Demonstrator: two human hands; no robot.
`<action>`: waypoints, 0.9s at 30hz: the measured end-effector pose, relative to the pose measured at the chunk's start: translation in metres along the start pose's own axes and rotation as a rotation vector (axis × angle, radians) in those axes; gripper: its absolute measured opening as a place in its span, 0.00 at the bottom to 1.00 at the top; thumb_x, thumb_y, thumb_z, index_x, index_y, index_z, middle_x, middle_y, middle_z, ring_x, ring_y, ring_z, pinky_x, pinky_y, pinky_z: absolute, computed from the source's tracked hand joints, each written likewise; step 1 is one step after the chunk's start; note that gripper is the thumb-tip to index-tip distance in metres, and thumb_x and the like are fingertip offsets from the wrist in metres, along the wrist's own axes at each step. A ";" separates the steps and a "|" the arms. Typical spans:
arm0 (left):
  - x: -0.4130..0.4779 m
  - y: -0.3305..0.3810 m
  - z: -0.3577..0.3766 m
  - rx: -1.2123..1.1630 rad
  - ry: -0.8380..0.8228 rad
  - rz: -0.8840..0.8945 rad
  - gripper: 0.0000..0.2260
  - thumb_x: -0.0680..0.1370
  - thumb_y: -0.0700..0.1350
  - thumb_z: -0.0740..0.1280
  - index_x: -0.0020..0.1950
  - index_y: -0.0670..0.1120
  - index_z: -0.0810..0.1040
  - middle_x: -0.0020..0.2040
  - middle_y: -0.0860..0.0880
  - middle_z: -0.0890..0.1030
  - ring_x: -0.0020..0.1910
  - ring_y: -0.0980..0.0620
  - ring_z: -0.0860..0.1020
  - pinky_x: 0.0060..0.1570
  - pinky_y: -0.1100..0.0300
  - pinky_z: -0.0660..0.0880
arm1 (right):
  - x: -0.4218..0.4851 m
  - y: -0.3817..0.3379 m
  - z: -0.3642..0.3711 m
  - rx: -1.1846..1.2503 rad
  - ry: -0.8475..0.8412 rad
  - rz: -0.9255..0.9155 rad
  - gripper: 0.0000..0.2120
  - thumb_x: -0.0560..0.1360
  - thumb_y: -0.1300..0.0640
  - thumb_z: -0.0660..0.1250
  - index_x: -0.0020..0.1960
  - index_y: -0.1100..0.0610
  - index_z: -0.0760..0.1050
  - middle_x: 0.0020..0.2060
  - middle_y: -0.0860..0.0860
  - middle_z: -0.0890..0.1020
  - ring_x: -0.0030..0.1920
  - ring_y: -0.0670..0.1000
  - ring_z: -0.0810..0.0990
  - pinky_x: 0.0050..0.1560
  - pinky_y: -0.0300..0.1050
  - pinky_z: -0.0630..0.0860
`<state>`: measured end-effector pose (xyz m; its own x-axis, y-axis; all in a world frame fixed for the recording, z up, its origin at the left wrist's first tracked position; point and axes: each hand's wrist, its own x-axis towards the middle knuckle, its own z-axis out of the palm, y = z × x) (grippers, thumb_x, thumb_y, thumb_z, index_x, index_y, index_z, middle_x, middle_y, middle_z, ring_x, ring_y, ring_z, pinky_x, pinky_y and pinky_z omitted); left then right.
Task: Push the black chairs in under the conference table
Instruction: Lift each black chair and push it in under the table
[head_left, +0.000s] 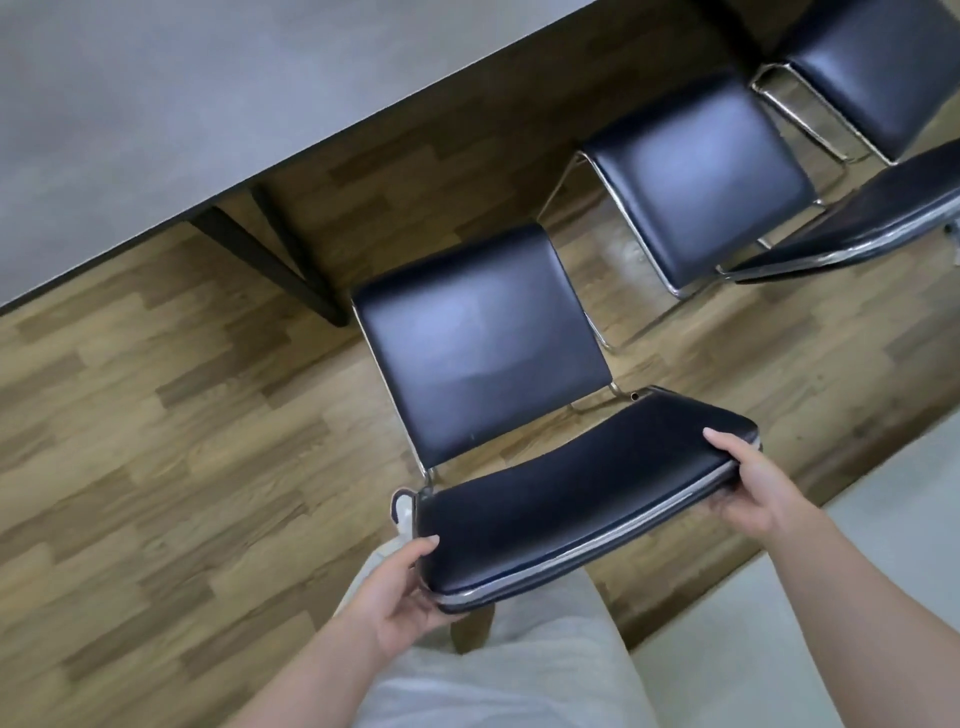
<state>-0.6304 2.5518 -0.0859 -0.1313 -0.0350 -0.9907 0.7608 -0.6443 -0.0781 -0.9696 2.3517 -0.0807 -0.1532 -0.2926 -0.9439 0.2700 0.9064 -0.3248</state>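
The nearest black chair (483, 358) has a glossy padded seat, a matching padded backrest (587, 493) edged along its top with a silver band, and a thin chrome tube frame. It stands on the wood-plank floor (156, 441), pulled out from the grey conference surface (182, 114), its seat front close to the dark table leg (291, 260) but not under the top. Two more black chairs stand to the right along the same edge: a second chair (701, 176) also clear of the top, and a third chair (872, 67) at the frame's corner.

The left hand (395, 592) is clamped on the backrest's left end, thumb on top and fingers curled beneath. The right hand (753, 483) is clamped on the right end in the same grip, thumb lying over the padding. Light trousers (519, 675) show below.
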 end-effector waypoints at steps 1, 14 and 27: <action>-0.002 -0.006 0.000 -0.039 -0.003 0.001 0.05 0.80 0.39 0.66 0.54 0.40 0.77 0.41 0.39 0.86 0.49 0.35 0.82 0.53 0.32 0.77 | -0.001 -0.001 0.001 0.001 -0.019 0.007 0.09 0.78 0.57 0.71 0.58 0.56 0.79 0.45 0.56 0.89 0.45 0.59 0.89 0.36 0.58 0.85; 0.011 -0.068 0.053 -0.767 -0.040 0.215 0.19 0.72 0.38 0.63 0.63 0.40 0.74 0.62 0.33 0.79 0.60 0.28 0.76 0.43 0.24 0.76 | 0.016 -0.007 -0.004 0.033 -0.067 0.045 0.12 0.77 0.65 0.66 0.59 0.59 0.77 0.55 0.59 0.84 0.53 0.60 0.82 0.58 0.60 0.79; 0.012 -0.006 0.095 -0.874 -0.060 0.377 0.13 0.76 0.38 0.62 0.60 0.39 0.74 0.61 0.36 0.79 0.61 0.32 0.77 0.49 0.27 0.78 | 0.042 -0.076 0.063 -0.055 -0.208 -0.015 0.10 0.77 0.63 0.68 0.58 0.57 0.77 0.51 0.57 0.84 0.51 0.58 0.83 0.36 0.54 0.84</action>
<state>-0.6966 2.4824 -0.0870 0.2058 -0.1783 -0.9622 0.9623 0.2155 0.1659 -0.9366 2.2513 -0.0991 0.0443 -0.3578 -0.9327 0.2162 0.9150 -0.3407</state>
